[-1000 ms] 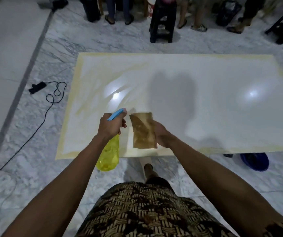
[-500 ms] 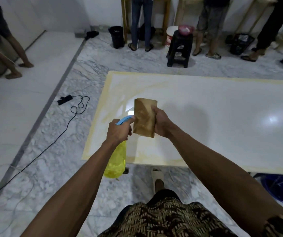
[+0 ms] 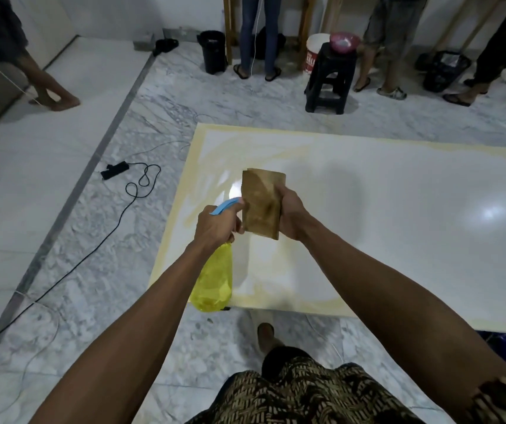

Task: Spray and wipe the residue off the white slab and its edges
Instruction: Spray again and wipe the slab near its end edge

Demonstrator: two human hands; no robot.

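Grey-veined marble floor [image 3: 159, 96], polished, with a dark inlaid strip running from near left to far centre. White slab [image 3: 398, 240]: large, rectangular, glossy, lying low over the floor at centre and right; pale yellow residue banded along its edges and smeared across its far left corner. Spray bottle [image 3: 215, 280]: translucent yellow plastic body, blue trigger head, held over the slab's near left corner by the left hand [image 3: 215, 228], fingers curled round the neck and trigger. Cloth [image 3: 260, 203]: brown, folded to a flat oblong, stained darker at the middle, pinched upright by the right hand [image 3: 291, 215], just beside the nozzle. Black cable [image 3: 117, 215]: thin, looped, on the floor at left, ending in a black plug block. Black plastic stool [image 3: 328, 78], far centre, carrying a pink bowl. Several standing people's legs along the far wall.
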